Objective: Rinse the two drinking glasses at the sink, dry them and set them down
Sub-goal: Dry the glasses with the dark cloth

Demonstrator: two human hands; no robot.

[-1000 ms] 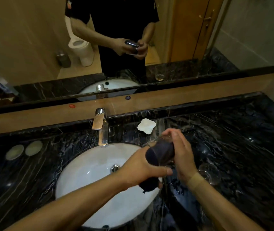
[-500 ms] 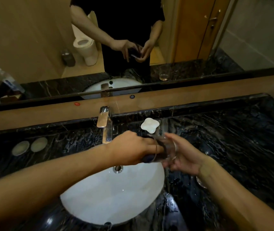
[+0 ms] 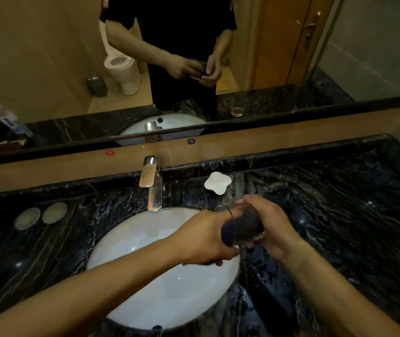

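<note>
Step in hand, as judged: drying the drinking glass [image 3: 255, 229] with a dark cloth [image 3: 240, 227].

Glass held above the right edge of the white sink basin [image 3: 160, 276], lying roughly on its side, mouth toward the left hand [image 3: 206, 237]. Right hand [image 3: 274, 229] has its fingers curled round the base end of the glass. Left hand grips the cloth; the cloth is stuffed into the glass, with a tail hanging below the fist.

The second glass is not visible on the counter [image 3: 340, 215] directly; a glass [image 3: 237, 108] shows in the mirror reflection only, standing on the counter.

Faucet [image 3: 151, 183] behind the basin; no water stream seen. White soap dish [image 3: 217, 182] sits beside it.

To do well: turn the glass against the cloth so the whole inner wall is wiped; keep the hold firm but not tight; wet marble nearby looks slick, so stay over the counter edge, not high.
</note>
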